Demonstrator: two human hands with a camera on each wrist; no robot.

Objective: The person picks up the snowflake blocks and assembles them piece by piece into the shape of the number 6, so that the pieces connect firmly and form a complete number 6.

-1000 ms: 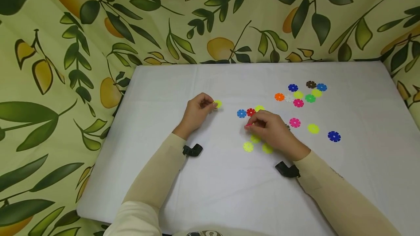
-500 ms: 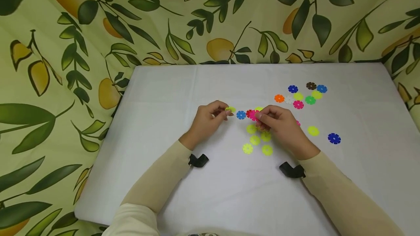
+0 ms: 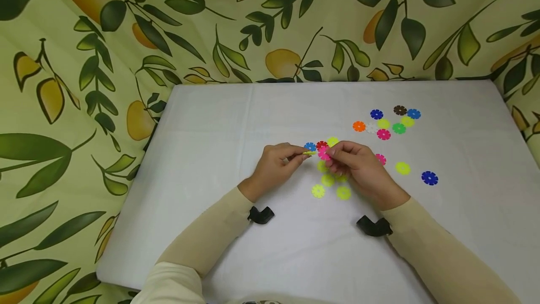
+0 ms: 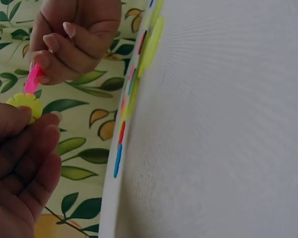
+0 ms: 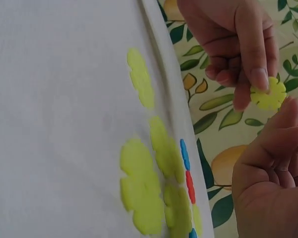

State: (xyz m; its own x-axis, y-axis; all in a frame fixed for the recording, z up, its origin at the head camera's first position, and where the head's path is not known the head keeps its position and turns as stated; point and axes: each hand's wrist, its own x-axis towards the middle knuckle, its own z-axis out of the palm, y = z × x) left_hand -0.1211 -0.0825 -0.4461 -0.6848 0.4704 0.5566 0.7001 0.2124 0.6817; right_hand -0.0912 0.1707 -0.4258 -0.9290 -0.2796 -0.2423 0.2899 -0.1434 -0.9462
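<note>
My left hand (image 3: 276, 169) pinches a yellow notched plastic disc (image 4: 35, 104) between thumb and fingertips, above the table. A pink notched disc (image 3: 323, 153) is pinched by the thumb and finger of my right hand (image 3: 358, 167). The two discs are brought together, and in the left wrist view the pink one's edge overlaps the yellow one's top rim, the two standing at different angles. From the right wrist the yellow disc shows its flat face, while the pink disc is hidden behind the right fingertips. Below the hands lie a blue disc (image 3: 310, 146) and a red disc (image 3: 322, 145).
Several yellow discs (image 3: 318, 191) lie below and near the right hand on the white-covered table (image 3: 202, 154). Farther right are an orange disc (image 3: 359, 126), a green disc (image 3: 399, 128), a dark blue disc (image 3: 429, 178) and others. A leaf-and-fruit patterned cloth (image 3: 282, 22) hangs behind.
My left hand has moved right with its yellow disc, toward the right hand. The right hand has raised and turned the pink disc, and the two discs now come together.
</note>
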